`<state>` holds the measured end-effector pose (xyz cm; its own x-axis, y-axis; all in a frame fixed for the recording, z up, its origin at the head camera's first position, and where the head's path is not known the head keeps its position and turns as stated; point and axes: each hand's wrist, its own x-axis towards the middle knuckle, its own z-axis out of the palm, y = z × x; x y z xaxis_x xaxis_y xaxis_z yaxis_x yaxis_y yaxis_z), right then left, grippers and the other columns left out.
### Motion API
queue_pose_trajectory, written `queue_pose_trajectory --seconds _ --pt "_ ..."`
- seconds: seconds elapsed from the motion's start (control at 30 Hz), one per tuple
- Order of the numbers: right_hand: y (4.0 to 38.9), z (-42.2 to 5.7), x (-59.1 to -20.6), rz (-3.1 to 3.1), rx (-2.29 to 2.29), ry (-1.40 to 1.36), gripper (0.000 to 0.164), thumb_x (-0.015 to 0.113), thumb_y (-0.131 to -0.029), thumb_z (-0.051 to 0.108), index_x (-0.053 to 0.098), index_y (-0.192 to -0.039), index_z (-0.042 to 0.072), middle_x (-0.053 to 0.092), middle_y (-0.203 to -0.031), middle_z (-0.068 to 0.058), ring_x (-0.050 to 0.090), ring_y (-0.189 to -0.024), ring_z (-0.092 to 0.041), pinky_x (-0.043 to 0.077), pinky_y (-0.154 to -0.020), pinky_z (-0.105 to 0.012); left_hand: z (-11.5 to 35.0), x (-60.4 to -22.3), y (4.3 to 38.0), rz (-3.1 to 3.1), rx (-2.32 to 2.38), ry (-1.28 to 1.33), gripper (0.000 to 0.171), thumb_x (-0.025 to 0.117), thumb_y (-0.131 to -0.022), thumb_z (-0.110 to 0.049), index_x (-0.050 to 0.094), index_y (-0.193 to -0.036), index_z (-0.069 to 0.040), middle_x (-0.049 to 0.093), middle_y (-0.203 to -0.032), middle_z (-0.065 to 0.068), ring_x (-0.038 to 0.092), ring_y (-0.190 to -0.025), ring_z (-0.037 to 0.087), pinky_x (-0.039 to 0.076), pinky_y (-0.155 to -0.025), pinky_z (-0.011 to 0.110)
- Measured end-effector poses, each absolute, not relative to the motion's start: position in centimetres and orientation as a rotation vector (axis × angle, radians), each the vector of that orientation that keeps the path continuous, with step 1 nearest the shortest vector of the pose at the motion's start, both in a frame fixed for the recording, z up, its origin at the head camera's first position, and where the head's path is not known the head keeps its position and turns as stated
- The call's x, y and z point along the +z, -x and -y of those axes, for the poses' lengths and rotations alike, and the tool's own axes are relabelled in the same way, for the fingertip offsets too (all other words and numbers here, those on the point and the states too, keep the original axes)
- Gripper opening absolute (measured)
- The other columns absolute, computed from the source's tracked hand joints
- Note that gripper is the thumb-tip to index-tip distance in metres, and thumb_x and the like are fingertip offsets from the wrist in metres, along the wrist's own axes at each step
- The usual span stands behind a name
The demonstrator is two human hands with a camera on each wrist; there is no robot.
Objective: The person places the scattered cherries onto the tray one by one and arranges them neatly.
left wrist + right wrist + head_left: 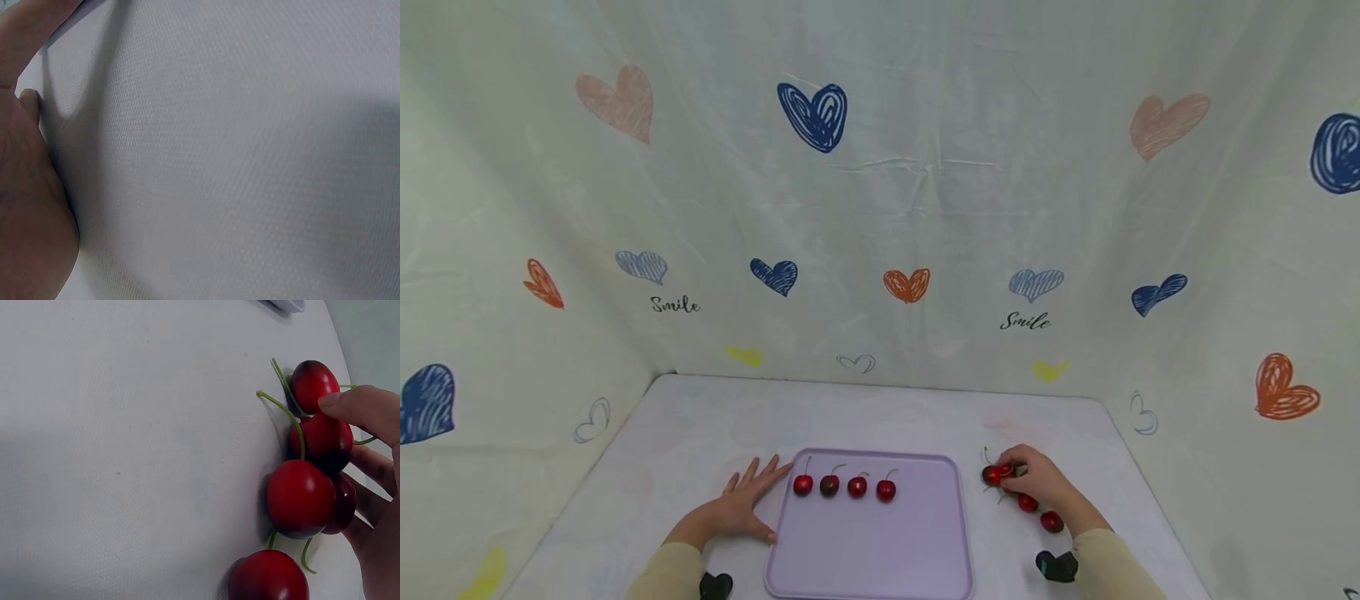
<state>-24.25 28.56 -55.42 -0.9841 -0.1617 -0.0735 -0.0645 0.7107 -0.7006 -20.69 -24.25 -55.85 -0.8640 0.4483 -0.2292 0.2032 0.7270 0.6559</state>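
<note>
Seems to pinch one cherry [322,445] with right hand [1036,479]; may roll neighbouring cherries [300,495] beside this grip away, through lying so close. Rests left hand [739,507], spread, at tray [867,546], left of grip.

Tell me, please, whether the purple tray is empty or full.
Neither: the purple tray holds four cherries in one row near its far edge; the remaining floor is bare.

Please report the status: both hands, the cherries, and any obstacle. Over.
Left hand spread at tray's left edge. Right hand touching loose cherries, firm grip unclear. Four cherries in a row on tray. No obstacle seen between.
</note>
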Motion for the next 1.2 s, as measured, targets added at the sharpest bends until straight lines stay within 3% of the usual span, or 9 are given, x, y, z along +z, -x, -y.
queue_pose_trajectory --seconds 0.53,0.7,0.93,1.2 --pt "24.3 -29.0 -55.9 -2.740 -1.165 0.145 0.020 0.080 -0.080 0.019 0.071 -0.097 0.013 0.061 -0.110 -0.005 0.059 -0.099 -0.025 0.051 -0.087 -0.047 24.3 -56.1 20.9 -2.564 0.892 -0.478 0.109 0.090 -0.063 -0.033 0.031 -0.153 -0.011 0.013 -0.159 0.024 -0.008 -0.142 0.051 -0.007 -0.108 0.068" --pt "24.5 -29.0 -56.0 -2.773 -1.151 0.138 0.021 0.080 -0.079 0.016 0.072 -0.097 0.011 0.061 -0.110 -0.005 0.059 -0.098 -0.025 0.052 -0.086 -0.045 24.3 -56.2 21.0 -2.567 0.899 -0.476 0.109 0.091 -0.062 -0.033 0.032 -0.152 -0.011 0.014 -0.159 0.024 -0.007 -0.142 0.051 -0.007 -0.108 0.068" --pt "24.2 -28.8 -55.2 -2.843 -1.350 0.079 0.028 0.076 -0.084 0.008 0.067 -0.110 0.003 0.060 -0.113 -0.010 0.062 -0.099 -0.028 0.054 -0.086 -0.041 24.2 -56.1 20.8 -2.549 0.919 -0.496 0.109 0.090 -0.063 -0.032 0.032 -0.152 -0.010 0.011 -0.159 0.025 -0.008 -0.141 0.053 -0.008 -0.107 0.069" --pt "23.1 -26.2 -53.7 -2.769 -1.628 0.005 0.032 0.074 -0.083 -0.001 0.065 -0.113 0.002 0.059 -0.115 -0.015 0.065 -0.096 -0.030 0.057 -0.074 -0.028 24.2 -55.9 20.7 -2.557 0.899 -0.469 0.109 0.090 -0.063 -0.033 0.031 -0.153 -0.012 0.012 -0.159 0.024 -0.009 -0.142 0.051 -0.008 -0.108 0.068"
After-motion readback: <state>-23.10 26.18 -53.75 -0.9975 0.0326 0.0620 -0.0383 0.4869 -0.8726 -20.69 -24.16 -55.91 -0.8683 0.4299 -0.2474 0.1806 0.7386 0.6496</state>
